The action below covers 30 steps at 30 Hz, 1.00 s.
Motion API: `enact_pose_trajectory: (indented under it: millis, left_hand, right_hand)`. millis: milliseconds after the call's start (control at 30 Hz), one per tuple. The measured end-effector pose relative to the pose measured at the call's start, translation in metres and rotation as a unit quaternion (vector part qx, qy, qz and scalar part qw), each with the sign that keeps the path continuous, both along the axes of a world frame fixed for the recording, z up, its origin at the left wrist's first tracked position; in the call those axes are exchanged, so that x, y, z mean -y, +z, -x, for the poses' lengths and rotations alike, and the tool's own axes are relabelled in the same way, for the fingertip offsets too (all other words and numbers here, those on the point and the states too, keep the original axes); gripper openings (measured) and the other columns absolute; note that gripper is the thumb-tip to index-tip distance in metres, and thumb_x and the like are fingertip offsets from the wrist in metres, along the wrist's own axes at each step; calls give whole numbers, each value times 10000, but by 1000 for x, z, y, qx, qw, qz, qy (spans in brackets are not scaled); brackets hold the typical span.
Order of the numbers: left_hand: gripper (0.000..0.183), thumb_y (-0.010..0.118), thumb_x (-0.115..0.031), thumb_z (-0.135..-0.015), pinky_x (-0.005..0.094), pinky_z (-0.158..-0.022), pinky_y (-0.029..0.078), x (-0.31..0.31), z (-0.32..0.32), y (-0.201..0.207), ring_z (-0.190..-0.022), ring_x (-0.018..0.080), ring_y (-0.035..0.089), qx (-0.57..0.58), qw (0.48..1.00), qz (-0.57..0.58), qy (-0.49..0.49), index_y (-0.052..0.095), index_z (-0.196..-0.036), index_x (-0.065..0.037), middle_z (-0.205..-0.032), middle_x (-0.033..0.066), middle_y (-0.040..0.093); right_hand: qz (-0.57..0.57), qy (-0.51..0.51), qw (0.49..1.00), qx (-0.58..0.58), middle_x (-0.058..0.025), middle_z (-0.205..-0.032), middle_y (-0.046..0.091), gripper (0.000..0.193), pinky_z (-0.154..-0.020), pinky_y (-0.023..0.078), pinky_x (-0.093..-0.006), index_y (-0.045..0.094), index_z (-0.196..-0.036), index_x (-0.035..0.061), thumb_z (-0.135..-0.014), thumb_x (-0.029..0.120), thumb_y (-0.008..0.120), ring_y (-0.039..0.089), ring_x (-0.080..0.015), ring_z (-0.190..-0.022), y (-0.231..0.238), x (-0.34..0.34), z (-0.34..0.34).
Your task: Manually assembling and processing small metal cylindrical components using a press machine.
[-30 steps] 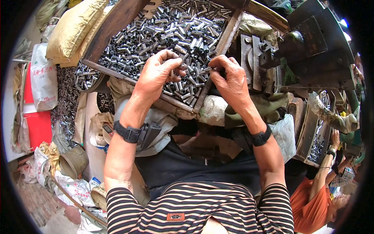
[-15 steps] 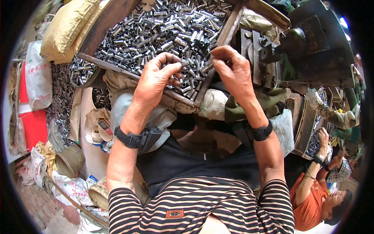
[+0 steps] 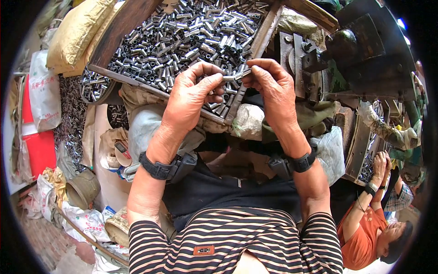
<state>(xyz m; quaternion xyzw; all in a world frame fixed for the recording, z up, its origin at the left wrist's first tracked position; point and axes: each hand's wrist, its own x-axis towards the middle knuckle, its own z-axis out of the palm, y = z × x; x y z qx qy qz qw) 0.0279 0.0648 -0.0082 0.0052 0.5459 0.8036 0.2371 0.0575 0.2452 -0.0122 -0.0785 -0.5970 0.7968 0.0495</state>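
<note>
My left hand (image 3: 189,98) is closed, pinching a short shiny metal tube (image 3: 229,78) between thumb and fingers. My right hand (image 3: 277,91) is closed too, its fingertips around the other end, where a metal piece (image 3: 244,74) lines up with the tube. Whether these are two joined pieces or one, I cannot tell. Both hands hover over the near corner of a wooden tray (image 3: 132,80), heaped with many small metal tubes (image 3: 187,43).
At right stands a dark metal machine (image 3: 360,50). A co-worker in an orange shirt (image 3: 360,239) sits at lower right beside another tray (image 3: 358,148). Left are yellow sacks (image 3: 77,34), a white bag (image 3: 44,91), a bucket (image 3: 82,188) and a round container of tubes (image 3: 93,91).
My hands have come together; the right moved slightly down and the left inward, so the metal pieces now meet between them. The co-worker's hands have come closer together.
</note>
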Motion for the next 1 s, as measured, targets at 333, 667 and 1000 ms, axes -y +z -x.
enact_pose_trajectory:
  millis: [333, 667, 1000]
  left_hand:
    - [119, 585, -121, -903, 231, -623, 522, -9, -7, 5, -724, 87, 589, -14, 1000, 6, 5, 591, -997, -48, -829, 16, 606]
    - [124, 596, -107, -893, 234, -627, 527, -12, -7, 6, -730, 86, 590, -30, 999, 22, -17, 589, -991, -31, -831, 20, 610]
    - [129, 617, -100, -873, 208, -617, 508, -15, -11, 9, -688, 61, 580, -71, 994, 75, -36, 607, -957, -3, -792, 12, 611]
  right_hand:
    - [78, 45, 995, 37, -50, -806, 626, 157, -649, 506, -246, 596, -959, -13, -891, 128, 607, 606, -105, -698, -1, -6, -19]
    - [89, 76, 991, 57, -15, -719, 569, 225, -540, 439, -221, 592, -877, 13, -914, 234, 596, 535, -76, -592, -5, -14, -27]
    - [-64, 61, 996, 13, -1, -671, 557, 220, -512, 428, -209, 600, -846, 17, -909, 228, 605, 527, -67, -558, -5, -17, -35]
